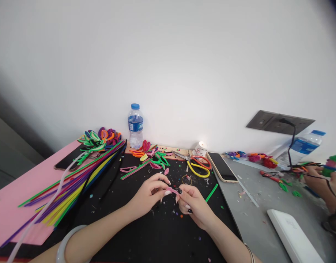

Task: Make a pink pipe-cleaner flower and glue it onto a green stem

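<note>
Between my two hands stretches a short pink pipe cleaner (172, 190), looped at its left end. My left hand (149, 193) pinches the looped end with thumb and fingertips. The other end sits in the closed fingers of my right hand (193, 204). A green pipe cleaner piece (211, 192) lies just beyond my right hand. Past my hands are scissors with red and yellow handles (197, 168), a thin ring (187, 179), and pink, orange and green pipe cleaner shapes (159, 159). All of this rests on a black mat (157, 237) strewn with small scraps.
Long coloured pipe cleaners (74, 186) fan out at left, beside a water bottle (135, 126). A lit candle (200, 148) stands by the wall near a phone (222, 167). At right are a white power bank (292, 233) and another person's hand (318, 180) with pipe cleaner work.
</note>
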Demonstrator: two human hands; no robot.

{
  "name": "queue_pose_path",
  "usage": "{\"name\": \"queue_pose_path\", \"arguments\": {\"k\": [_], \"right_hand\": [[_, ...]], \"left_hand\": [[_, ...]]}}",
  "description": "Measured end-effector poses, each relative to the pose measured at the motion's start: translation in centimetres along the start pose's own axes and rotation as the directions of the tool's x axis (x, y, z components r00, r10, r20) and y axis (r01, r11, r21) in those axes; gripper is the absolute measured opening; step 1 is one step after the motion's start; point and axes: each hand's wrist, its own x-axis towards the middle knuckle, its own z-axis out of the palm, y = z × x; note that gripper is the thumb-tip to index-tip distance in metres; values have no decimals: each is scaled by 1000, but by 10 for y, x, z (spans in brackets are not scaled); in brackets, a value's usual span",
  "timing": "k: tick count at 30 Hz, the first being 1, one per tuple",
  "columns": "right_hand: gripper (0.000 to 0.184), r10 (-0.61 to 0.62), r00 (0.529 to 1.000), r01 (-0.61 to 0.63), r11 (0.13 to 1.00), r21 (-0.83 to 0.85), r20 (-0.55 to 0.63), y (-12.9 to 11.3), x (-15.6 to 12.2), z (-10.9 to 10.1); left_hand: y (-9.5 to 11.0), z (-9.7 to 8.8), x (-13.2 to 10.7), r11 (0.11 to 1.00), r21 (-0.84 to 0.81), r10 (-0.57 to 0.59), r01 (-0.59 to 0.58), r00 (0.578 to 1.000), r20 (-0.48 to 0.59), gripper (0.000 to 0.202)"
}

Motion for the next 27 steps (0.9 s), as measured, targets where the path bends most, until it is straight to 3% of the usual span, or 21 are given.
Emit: {"name": "queue_pose_path", "arguments": {"k": [11, 17, 22, 27], "right_hand": [[32, 4, 1000, -3, 997, -77, 10, 1, 0, -2], [35, -54, 998, 47, 967, -250, -19, 4, 2, -4], [33, -165, 986, 134, 869, -475, -24, 2, 1, -4], [25, -276, 961, 168, 676, -717, -35, 1, -2, -3]], "left_hand": [[-2, -2, 0, 1000, -11, 4, -5, 1000, -23, 20], [-2, -1, 1, 999, -19, -30, 29, 998, -48, 21], [0, -2, 1, 998, -34, -47, 45, 998, -51, 21], [0, -2, 1, 999, -25, -47, 46, 998, -52, 21]]}}
